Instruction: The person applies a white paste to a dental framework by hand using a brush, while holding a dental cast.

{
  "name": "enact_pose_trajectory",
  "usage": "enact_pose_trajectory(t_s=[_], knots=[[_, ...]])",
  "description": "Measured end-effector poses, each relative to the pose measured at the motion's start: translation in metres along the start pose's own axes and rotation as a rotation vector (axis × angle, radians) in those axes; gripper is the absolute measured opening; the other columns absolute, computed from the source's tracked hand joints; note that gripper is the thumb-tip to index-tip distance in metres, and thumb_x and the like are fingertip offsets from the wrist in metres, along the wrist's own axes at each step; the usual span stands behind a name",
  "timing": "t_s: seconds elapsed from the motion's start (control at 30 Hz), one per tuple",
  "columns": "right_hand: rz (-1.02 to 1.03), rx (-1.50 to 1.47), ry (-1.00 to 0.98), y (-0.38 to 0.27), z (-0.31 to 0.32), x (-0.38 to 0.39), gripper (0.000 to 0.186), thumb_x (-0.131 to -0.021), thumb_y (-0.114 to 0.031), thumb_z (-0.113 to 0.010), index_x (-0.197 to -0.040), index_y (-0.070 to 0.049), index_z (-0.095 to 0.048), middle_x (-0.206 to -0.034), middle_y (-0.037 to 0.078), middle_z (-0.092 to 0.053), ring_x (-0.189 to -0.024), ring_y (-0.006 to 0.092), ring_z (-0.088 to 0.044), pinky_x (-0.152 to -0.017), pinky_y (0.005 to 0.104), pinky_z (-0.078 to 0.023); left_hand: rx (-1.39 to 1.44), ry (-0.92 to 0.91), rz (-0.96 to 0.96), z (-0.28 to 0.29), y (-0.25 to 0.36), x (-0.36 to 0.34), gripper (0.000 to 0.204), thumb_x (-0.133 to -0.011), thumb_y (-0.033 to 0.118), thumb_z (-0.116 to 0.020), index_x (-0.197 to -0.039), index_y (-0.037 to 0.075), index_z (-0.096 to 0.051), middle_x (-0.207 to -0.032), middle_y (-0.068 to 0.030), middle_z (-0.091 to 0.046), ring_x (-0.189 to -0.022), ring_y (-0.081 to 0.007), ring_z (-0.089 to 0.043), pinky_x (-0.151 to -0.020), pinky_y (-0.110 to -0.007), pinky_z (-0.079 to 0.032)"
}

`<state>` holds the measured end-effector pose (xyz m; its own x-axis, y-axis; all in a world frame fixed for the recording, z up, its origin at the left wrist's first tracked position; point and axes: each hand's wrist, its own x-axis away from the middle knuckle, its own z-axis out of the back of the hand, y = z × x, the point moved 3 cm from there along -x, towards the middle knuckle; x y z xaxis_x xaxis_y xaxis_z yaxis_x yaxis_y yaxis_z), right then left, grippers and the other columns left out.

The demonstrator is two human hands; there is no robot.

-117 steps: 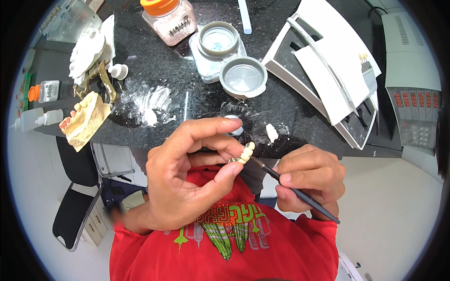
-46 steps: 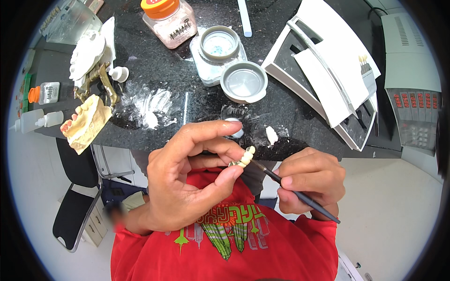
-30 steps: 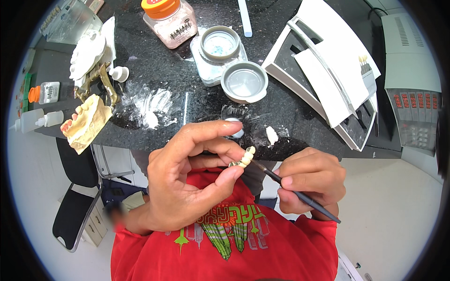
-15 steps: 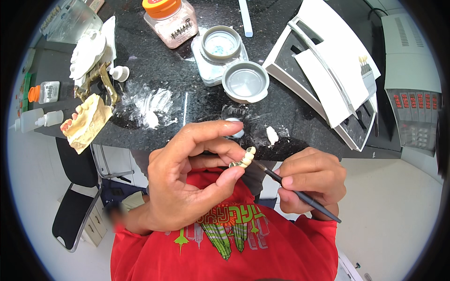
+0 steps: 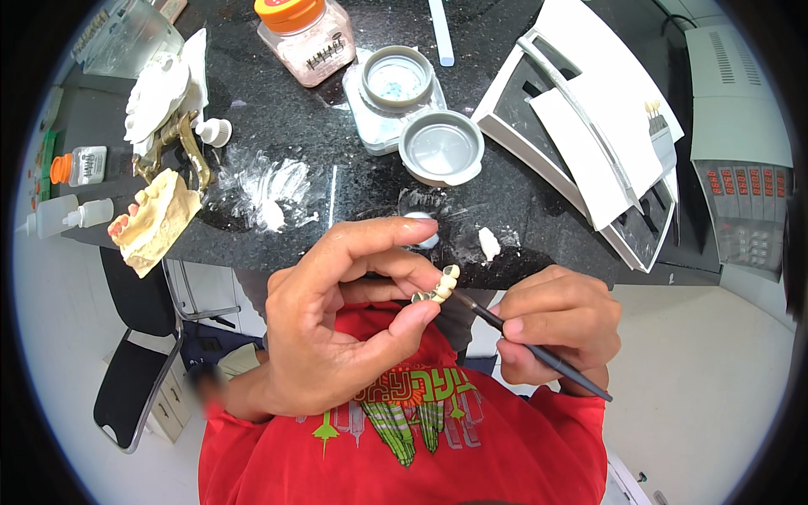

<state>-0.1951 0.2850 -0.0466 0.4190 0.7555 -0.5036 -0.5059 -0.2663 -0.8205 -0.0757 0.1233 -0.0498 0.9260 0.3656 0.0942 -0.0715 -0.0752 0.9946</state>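
Between the thumb and fingers of my left hand (image 5: 349,311) is a small dental bridge (image 5: 442,287), cream tooth shapes with grey metal showing inside its ends. Its index finger arches above, clear of the bridge. My right hand (image 5: 564,324) grips a dark-handled brush (image 5: 539,349) like a pen, and the fine tip reaches the bridge's right side; whether it touches I cannot tell. Beyond my left fingers, a small pale round piece (image 5: 423,231) on the counter is partly hidden. A white lump of powder or paste (image 5: 488,244) lies to its right.
On the dark speckled counter (image 5: 278,118) sit two grey cups (image 5: 441,147), an orange-lidded jar (image 5: 307,42) and smeared white powder (image 5: 273,194). A plaster tooth model (image 5: 156,220) on a brass articulator (image 5: 181,147) overhangs the left edge. A white case (image 5: 581,126) stands right.
Both hands keep nearly the same places. The brush and the bridge have shifted only very slightly against each other.
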Motion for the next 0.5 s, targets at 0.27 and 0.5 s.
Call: enact_pose_trajectory(t_s=[0.27, 0.5], knots=[[-0.194, 0.053, 0.203, -0.01, 0.023, 0.012, 0.024, -0.067, 0.002, -0.078, -0.087, -0.003, -0.065, -0.077, 0.011, -0.068, -0.063, 0.0218, -0.068, -0.054, 0.0256, -0.052, -0.011, 0.017, 0.022, -0.001, 0.0, 0.001, 0.052, -0.078, -0.007, -0.07, -0.126, -0.006, -0.049, -0.099, -0.0121, -0.065, -0.093, -0.0147, -0.066, -0.085, -0.026, -0.056], [-0.358, 0.246, 0.034, -0.006, 0.031, 0.01, 0.016, -0.068, 0.004, -0.071, -0.081, -0.003, -0.063, -0.075, 0.01, -0.067, -0.062, 0.0155, -0.065, -0.056, 0.0247, -0.051, 0.034, 0.056, 0.065, -0.003, -0.002, 0.001, 0.05, -0.08, -0.005, -0.069, -0.125, -0.007, -0.049, -0.098, -0.012, -0.065, -0.093, -0.0139, -0.066, -0.085, -0.025, -0.055]])
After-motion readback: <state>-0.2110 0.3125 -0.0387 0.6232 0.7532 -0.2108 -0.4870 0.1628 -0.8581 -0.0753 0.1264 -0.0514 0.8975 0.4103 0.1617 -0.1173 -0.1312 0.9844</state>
